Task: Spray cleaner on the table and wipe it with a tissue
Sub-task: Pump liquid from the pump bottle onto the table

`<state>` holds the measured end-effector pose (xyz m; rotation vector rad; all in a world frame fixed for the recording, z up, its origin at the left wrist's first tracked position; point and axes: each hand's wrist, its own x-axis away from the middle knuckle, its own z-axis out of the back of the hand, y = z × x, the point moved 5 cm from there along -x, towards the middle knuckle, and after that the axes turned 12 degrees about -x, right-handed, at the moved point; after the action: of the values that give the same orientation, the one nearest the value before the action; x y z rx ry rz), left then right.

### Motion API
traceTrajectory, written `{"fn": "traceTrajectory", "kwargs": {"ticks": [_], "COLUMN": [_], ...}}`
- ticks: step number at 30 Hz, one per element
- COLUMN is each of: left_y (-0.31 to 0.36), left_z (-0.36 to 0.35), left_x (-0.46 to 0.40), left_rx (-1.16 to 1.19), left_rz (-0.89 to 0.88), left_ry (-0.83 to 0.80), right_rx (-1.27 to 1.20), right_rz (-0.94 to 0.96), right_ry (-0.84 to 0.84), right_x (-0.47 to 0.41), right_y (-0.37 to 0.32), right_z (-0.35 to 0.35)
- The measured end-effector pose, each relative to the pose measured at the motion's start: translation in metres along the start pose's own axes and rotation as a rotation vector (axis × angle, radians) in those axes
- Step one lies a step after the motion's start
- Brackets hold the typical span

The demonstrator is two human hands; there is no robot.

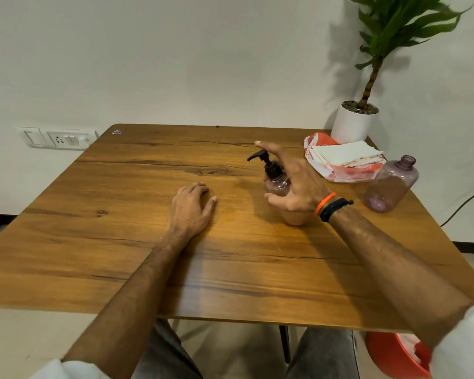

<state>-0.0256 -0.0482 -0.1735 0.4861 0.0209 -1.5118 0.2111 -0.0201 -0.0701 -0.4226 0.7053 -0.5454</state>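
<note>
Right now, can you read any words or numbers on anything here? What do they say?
Nothing reads clearly.
Tissue packet: red print on its left edge, too blurred to read.
Small sticker at the table's far left corner: too small to read.
Pump bottle and open purple bottle: no label visible.

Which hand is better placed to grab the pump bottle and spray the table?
Right. The right hand is spread open around the pump bottle, while the left hand rests on the table apart from it.
</note>
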Motion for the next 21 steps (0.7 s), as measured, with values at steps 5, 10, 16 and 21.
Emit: {"fn": "traceTrajectory", "kwargs": {"ticks": [5, 10, 16, 21], "left_y": [0.002, 0.003, 0.004, 0.002], "left_z": [0.003, 0.003, 0.002, 0.002], "left_x": [0.000, 0.001, 0.002, 0.002], "left_rx": [0.002, 0.004, -0.004, -0.014], "left_rz": [0.003, 0.003, 0.009, 0.007], "left_ry": [0.001, -0.005, -0.017, -0.015], "right_rx": [-0.091, -0.176, -0.272, -0.242], "right_rz": [-0.075, -0.107, -0.226, -0.407], "right_ry": [0.208, 0.317, 0.407, 0.402], "right_x": [-0.001, -0.002, 0.008, 0.023], "right_y": [0.004, 0.012, 0.021, 0.024], "right_z": [0.006, 0.001, -0.005, -0.008]}}
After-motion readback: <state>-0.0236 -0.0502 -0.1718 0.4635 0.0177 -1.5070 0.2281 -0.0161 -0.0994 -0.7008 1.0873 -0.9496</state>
